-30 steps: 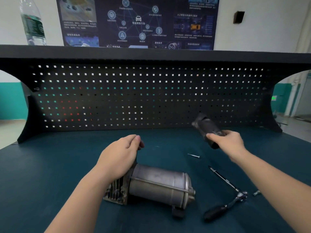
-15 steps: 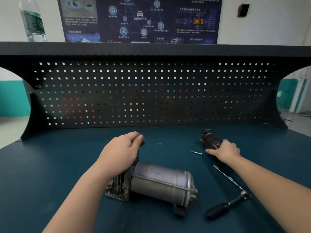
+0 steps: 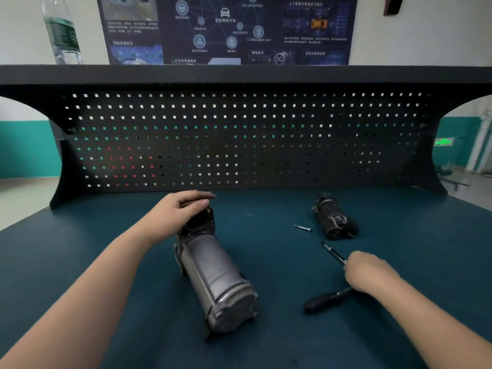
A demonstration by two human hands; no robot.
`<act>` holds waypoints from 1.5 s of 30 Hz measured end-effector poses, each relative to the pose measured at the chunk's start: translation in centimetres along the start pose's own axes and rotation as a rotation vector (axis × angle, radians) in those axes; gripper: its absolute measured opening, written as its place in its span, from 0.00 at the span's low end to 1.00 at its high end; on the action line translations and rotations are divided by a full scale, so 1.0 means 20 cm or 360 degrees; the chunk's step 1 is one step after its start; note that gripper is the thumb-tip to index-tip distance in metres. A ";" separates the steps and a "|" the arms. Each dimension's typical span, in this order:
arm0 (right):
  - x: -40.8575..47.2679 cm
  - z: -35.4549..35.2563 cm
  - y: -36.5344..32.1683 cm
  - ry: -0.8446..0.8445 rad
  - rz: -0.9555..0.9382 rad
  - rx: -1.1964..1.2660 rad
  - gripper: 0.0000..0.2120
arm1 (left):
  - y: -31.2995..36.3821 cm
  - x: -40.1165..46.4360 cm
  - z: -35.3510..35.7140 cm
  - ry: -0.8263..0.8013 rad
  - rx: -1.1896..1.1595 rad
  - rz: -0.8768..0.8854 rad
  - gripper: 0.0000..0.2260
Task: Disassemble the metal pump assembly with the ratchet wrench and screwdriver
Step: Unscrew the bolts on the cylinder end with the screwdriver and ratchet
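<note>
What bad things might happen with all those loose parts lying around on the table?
The small bolt lies loose on the table by the dark removed part; a sweep of an arm might knock it away. The round pump body lies on its side, with only the left hand on its far end, so it may roll. The right hand is over the ratchet wrench and could nudge it instead of grasping it.

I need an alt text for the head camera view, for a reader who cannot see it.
On a dark teal workbench, the left hand rests on the far end of a grey metal pump while the right hand reaches onto a ratchet wrench. A removed black part and a loose screw lie behind.
</note>
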State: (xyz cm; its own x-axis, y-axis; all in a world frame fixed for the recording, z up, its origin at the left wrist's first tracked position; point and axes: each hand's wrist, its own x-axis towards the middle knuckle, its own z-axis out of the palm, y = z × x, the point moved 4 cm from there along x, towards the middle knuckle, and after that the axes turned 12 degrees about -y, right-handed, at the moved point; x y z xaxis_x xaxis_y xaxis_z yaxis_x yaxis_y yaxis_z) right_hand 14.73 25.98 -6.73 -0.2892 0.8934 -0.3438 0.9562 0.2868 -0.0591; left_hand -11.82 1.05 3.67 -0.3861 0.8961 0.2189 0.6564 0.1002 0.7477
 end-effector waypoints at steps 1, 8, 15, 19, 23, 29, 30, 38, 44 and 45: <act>0.00 0.01 0.00 -0.0026 -0.0003 -0.0021 0.13 | 0.00 -0.03 0.00 0.0196 0.0158 -0.0028 0.13; -0.15 -0.14 0.02 0.0302 -0.0694 0.0675 0.15 | 0.14 -0.50 0.24 0.0937 0.0227 0.0269 0.14; -0.70 -0.21 -0.13 -0.0246 -0.1723 0.2312 0.10 | 0.06 -0.71 0.40 0.1153 -0.0670 -0.0062 0.12; -0.95 -0.18 -0.14 0.0261 -0.1984 0.2105 0.20 | 0.13 -0.82 0.57 0.1161 -0.1383 -0.0108 0.13; -1.18 0.02 -0.14 0.1590 -0.2074 0.0254 0.19 | 0.33 -0.80 0.88 0.0594 -0.2124 -0.0170 0.17; -1.24 0.33 -0.03 0.1934 -0.1878 -0.0029 0.14 | 0.42 -0.82 1.06 0.0275 -0.2999 -0.0068 0.13; -1.23 0.32 0.02 0.1851 -0.1679 0.0206 0.16 | 0.42 -0.81 1.05 0.0305 -0.3156 -0.0027 0.14; -1.05 0.37 0.11 -0.0378 -0.0515 0.2821 0.14 | 0.45 -0.80 1.00 -0.0008 -0.3715 0.0218 0.15; -1.02 0.28 0.07 -0.0609 -0.0600 0.3724 0.10 | 0.39 -0.82 1.05 0.0200 -0.3580 0.0171 0.15; -1.01 0.26 0.06 -0.0560 -0.0634 0.3666 0.12 | 0.39 -0.83 1.06 0.0227 -0.3529 0.0154 0.16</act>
State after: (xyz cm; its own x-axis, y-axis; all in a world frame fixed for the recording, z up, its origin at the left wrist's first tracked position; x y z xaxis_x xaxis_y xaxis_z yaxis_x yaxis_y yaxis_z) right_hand 22.03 6.46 -4.72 -0.6228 0.7721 -0.1265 -0.5743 -0.5610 -0.5962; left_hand 13.33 -3.83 -7.42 -0.5052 0.8285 0.2416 -0.8518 -0.5236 0.0143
